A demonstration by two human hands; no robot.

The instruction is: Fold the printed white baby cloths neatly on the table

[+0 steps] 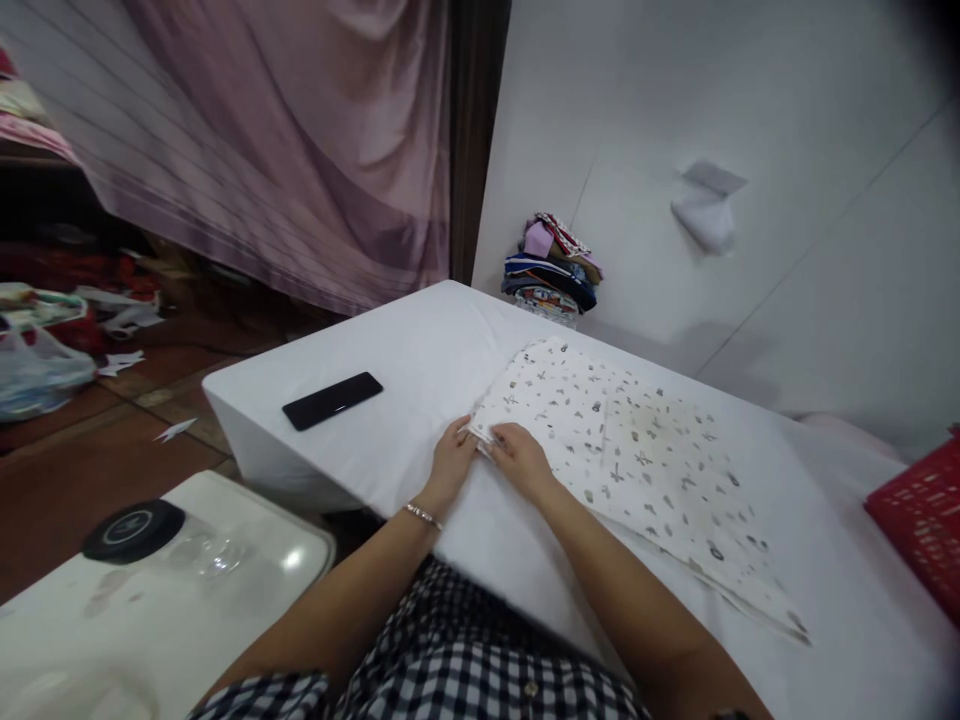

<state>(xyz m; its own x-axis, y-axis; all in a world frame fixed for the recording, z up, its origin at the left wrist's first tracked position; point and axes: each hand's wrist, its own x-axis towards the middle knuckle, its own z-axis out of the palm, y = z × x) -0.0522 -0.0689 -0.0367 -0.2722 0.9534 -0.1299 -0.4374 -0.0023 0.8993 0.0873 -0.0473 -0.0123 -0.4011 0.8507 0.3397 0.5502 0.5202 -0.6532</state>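
Observation:
A white cloth (600,450) with small dark prints lies folded flat on the white-covered table (420,350). At its near left corner, my left hand (452,458) pinches the edge, the fingers closed on the fabric. Just to the right, my right hand (521,460) also grips that edge, fingers curled over it. A bracelet (422,515) circles my left wrist. Part of the cloth's corner is hidden under my fingers.
A black phone (333,400) lies on the table to the left. Folded clothes (553,270) are stacked at the back edge by the wall. A red basket (922,520) stands at the right. A white stool top (225,610) with a black round lid (133,530) is at lower left.

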